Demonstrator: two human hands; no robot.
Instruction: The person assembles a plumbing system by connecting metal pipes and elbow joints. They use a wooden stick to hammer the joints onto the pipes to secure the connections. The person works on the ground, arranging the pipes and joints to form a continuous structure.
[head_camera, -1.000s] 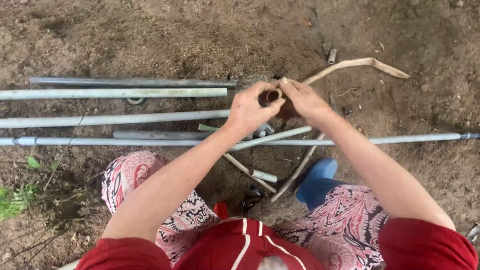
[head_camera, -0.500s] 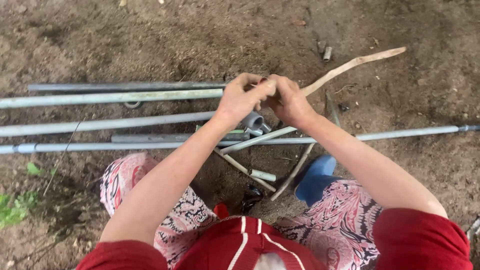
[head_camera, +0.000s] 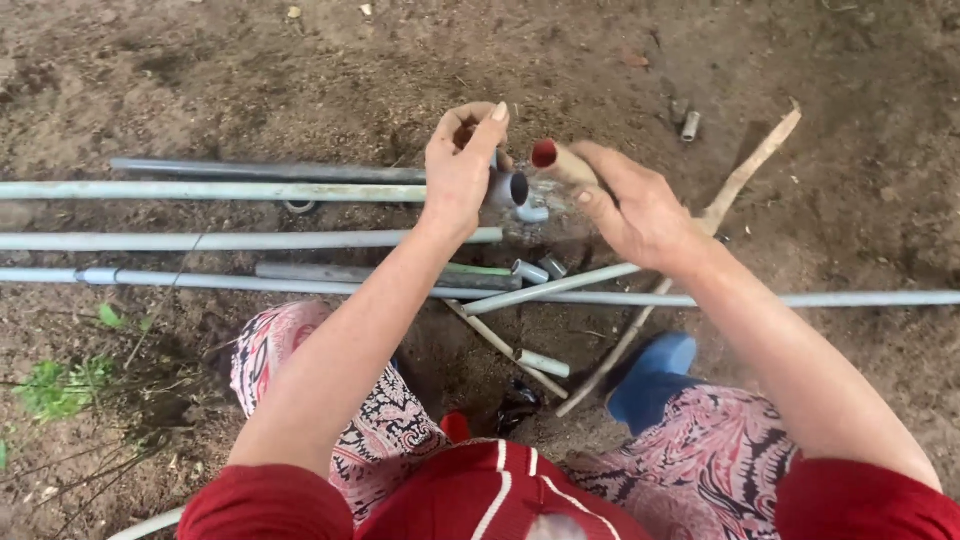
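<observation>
Left hand (head_camera: 458, 165) clamped on grey elbow fitting (head_camera: 508, 187), right hand (head_camera: 630, 205) pinching red-ended pipe piece (head_camera: 552, 157) just beside it, unjoined; long pipes (head_camera: 200, 240) lying loose on soil.

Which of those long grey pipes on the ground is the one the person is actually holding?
The second pipe from the top, pale grey. Its right end, with a grey fitting, sits in the left hand; the other long pipes lie loose on the soil.
</observation>
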